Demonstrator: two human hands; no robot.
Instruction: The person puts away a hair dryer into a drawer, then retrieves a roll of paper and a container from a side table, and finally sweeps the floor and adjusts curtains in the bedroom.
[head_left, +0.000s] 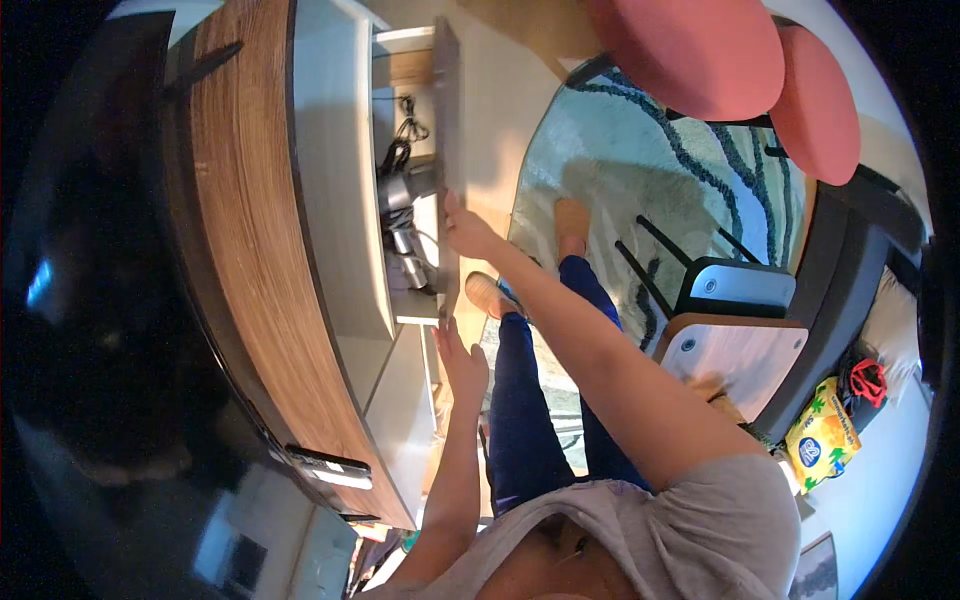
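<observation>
A pulled-out drawer of a white TV cabinet has a dark front panel (448, 135). My right hand (471, 231) rests against the middle of this panel, its fingertips at the upper edge; their grip is partly hidden. Near the panel's closer end, my left hand (463, 367) is spread, fingertips at the corner. Inside the drawer lie a bundled black cable (409, 124), a grey and black appliance (396, 193) and silver cylindrical parts (407, 251).
The wood-grain cabinet top (247, 225) bears a remote control (330, 465), beside a large dark TV screen (97, 300). Right of my legs are nesting tables (735, 360) on a patterned rug (600, 150), red-pink seats (697, 52), a dark sofa (844, 247) and a yellow bag (823, 435).
</observation>
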